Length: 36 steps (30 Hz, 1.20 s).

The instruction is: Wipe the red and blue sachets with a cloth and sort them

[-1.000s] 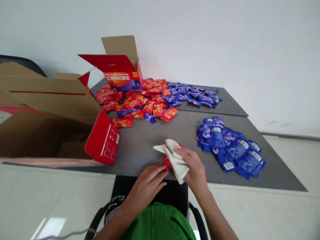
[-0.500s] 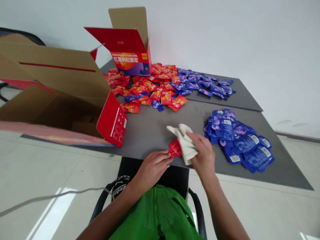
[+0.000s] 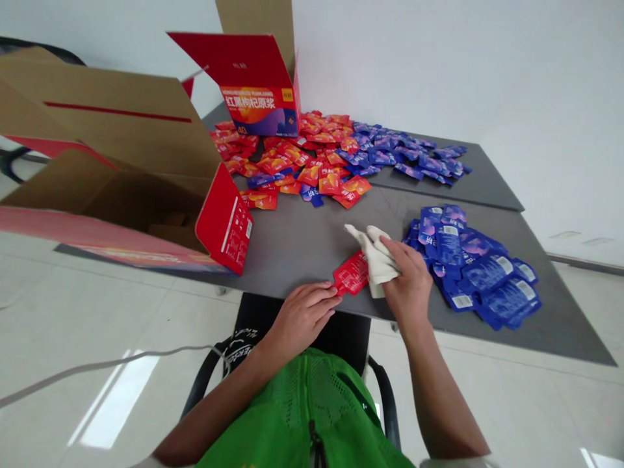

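Near the front edge of the table a red pouch [image 3: 350,275] lies flat, its printed side up. The fingertips of my left hand [image 3: 307,311] press close together on the pouch's narrow end. My right hand [image 3: 409,279] is closed around a folded white cloth [image 3: 379,257]. That cloth rests against the pouch's wider end and hides part of it. Just to the right of my right hand lies a pile of blue pouches [image 3: 475,260], several with white barcode labels showing.
An open carton [image 3: 227,224] stands at the left, flaps up. Behind it, a second open red carton [image 3: 258,114] is on the table. Red-orange sachets [image 3: 292,153] and blue sachets [image 3: 390,153] are heaped along the back. A cable [image 3: 121,362] runs at lower left.
My right hand has slid the cloth rightward along the red pouch, so more of its printed face shows. My left hand keeps its place on the narrow end. The view has shifted slightly.
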Tool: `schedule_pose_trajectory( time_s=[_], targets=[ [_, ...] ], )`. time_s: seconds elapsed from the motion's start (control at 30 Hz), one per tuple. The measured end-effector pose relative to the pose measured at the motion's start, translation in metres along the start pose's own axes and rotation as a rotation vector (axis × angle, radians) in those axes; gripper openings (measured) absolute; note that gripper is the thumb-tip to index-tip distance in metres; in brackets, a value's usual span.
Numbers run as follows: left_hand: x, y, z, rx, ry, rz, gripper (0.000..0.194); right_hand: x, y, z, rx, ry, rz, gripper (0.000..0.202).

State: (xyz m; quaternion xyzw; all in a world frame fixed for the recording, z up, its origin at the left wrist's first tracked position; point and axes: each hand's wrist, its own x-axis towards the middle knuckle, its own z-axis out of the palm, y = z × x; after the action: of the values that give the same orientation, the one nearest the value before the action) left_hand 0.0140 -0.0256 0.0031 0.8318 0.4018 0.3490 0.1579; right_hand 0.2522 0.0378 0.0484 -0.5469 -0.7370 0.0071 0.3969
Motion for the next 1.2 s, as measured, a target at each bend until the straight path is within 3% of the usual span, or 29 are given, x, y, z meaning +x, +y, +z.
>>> schedule_pose_trajectory(
  time_s=[0.1, 0.17, 0.27, 0.4, 0.53, 0.63, 0.7, 0.83, 0.93, 1.0, 1.1, 1.2],
  targets=[
    [0.001, 0.002, -0.003, 0.034, -0.034, -0.015, 0.027, -0.024, -0.029, 0.008, 0.124, -0.206, -0.157, 0.05],
    [0.001, 0.003, -0.004, 0.056, -0.058, -0.028, 0.023, -0.033, -0.033, 0.017, 0.189, -0.306, -0.219, 0.052],
    [0.002, 0.002, -0.005, 0.041, -0.057, -0.017, 0.028, -0.025, -0.012, 0.023, 0.153, -0.286, -0.177, 0.048],
    [0.001, 0.001, -0.002, 0.04, -0.044, -0.008, 0.032, 0.007, 0.017, 0.01, -0.006, -0.175, -0.066, 0.045],
    [0.0, 0.0, 0.0, 0.048, -0.036, -0.009, 0.031, 0.007, -0.009, -0.006, 0.041, -0.071, -0.038, 0.049],
    [0.0, 0.001, -0.001, 0.084, -0.047, -0.023, 0.025, -0.015, -0.039, -0.001, 0.123, -0.219, -0.147, 0.054],
    [0.001, 0.002, -0.002, 0.099, -0.056, -0.033, 0.021, -0.026, -0.043, 0.008, 0.149, -0.312, -0.195, 0.054],
    [0.002, 0.002, -0.001, 0.068, -0.053, -0.023, 0.028, -0.017, -0.006, 0.017, 0.079, -0.319, -0.142, 0.05],
    [0.002, 0.001, 0.001, 0.062, -0.026, -0.021, 0.028, 0.006, 0.027, 0.007, -0.036, -0.237, -0.067, 0.05],
    [0.002, 0.001, 0.002, 0.055, -0.01, -0.021, 0.026, 0.016, 0.03, -0.003, -0.06, -0.151, -0.027, 0.048],
    [0.002, 0.001, 0.002, 0.042, 0.001, -0.018, 0.026, 0.011, 0.004, -0.01, -0.005, -0.085, -0.02, 0.051],
    [0.004, 0.003, -0.001, 0.061, -0.026, -0.033, 0.022, -0.01, -0.029, -0.003, 0.052, -0.254, -0.135, 0.055]
  ],
)
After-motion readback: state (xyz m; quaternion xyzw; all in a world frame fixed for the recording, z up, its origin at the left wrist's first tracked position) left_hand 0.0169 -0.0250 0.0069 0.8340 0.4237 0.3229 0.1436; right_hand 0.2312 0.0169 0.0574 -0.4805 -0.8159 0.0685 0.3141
